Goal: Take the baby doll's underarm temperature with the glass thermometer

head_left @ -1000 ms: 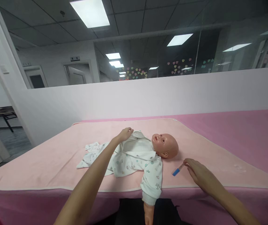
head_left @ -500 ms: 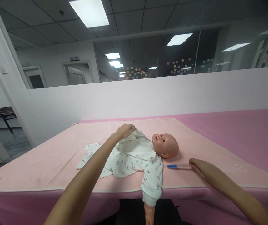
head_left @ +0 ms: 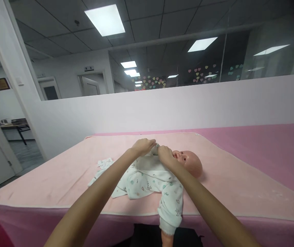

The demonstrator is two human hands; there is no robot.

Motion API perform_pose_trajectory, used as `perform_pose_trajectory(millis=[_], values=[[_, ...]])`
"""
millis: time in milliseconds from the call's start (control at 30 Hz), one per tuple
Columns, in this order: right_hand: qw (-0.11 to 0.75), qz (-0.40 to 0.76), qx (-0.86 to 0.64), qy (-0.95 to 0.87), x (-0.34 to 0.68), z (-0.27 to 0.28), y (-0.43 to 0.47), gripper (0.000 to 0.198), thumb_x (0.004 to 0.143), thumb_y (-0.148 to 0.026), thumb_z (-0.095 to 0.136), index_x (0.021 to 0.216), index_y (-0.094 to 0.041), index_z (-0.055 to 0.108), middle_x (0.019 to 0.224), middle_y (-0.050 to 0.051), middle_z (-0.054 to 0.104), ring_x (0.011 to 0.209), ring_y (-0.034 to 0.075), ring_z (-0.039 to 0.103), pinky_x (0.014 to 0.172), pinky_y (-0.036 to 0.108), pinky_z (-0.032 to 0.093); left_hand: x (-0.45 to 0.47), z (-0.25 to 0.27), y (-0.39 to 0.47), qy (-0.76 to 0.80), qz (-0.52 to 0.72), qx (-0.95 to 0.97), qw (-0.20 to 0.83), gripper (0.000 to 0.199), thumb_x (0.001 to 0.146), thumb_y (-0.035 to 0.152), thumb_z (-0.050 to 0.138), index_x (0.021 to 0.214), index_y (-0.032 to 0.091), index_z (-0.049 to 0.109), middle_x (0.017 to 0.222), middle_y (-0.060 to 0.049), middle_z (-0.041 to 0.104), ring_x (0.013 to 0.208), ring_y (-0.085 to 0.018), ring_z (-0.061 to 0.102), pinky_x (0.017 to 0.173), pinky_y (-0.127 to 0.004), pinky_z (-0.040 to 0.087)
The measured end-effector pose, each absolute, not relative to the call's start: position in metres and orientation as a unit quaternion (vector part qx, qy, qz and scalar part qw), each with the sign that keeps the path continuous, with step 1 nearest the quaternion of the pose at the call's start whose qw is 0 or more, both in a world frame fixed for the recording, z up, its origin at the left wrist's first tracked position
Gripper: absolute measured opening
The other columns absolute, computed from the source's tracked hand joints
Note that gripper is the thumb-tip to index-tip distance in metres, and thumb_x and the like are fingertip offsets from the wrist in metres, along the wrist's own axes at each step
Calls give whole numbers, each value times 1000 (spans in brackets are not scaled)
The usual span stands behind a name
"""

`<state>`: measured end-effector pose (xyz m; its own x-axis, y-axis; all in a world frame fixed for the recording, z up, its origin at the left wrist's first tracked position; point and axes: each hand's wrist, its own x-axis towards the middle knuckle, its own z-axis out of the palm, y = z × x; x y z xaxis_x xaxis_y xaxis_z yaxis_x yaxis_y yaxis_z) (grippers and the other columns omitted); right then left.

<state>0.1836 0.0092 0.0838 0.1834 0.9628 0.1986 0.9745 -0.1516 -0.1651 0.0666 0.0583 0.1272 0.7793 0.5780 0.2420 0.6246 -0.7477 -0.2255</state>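
Observation:
A baby doll (head_left: pixel 192 164) lies on its back with its head to the right. It wears a white printed top (head_left: pixel 147 181), open at the front. My left hand (head_left: pixel 145 146) is closed on the raised far edge of that top. Close beside it, my right hand (head_left: pixel 165 155) is closed at the doll's upper chest, below the chin. The slim, blue-tipped thermometer seen in it earlier is now hidden behind the hand. The doll's near sleeve (head_left: pixel 170 206) hangs over the front edge of the bed.
A peach towel (head_left: pixel 67 171) covers much of the pink-sheeted bed (head_left: pixel 278 147). Behind the bed stands a white half wall (head_left: pixel 178 106) with glass above. At the left is a doorway, with a table (head_left: pixel 14 125) beyond it.
My right hand has moved left and away from me, from beside the doll's head to its upper chest. The thermometer has gone out of sight. My left hand still grips the top.

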Motion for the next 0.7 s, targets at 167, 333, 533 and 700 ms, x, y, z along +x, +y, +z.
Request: perform_pose_trajectory(millis=[167,333,533,700], values=[[136,-11,-759,-637,173,67,36,23,86,-24,48,101,-12,60,97,16,63,91,20,60,74,26,44,69,122,48,-317,-46,-928,191,37,91,38,21,94,19,52,80,-8,64,72,-21,61,60,-27,41],[145,-23,-757,-636,191,66,32,23,84,-21,48,100,-12,62,99,17,63,92,23,60,72,27,43,68,125,45,-312,-58,-923,216,33,91,36,24,96,19,52,81,-8,64,73,-20,61,59,-26,40],[160,-46,-741,-651,221,86,11,23,86,-35,49,99,-18,60,104,10,59,90,18,57,78,30,45,67,127,40,-292,-74,-928,217,34,92,37,23,93,20,52,84,-7,64,73,-19,61,60,-26,39],[182,-72,-705,-682,224,93,-5,26,88,-33,47,107,-18,54,111,7,53,94,17,54,81,36,46,53,125,44,-300,-69,-934,179,22,87,36,40,98,22,53,92,-7,63,81,-20,60,67,-27,39]])
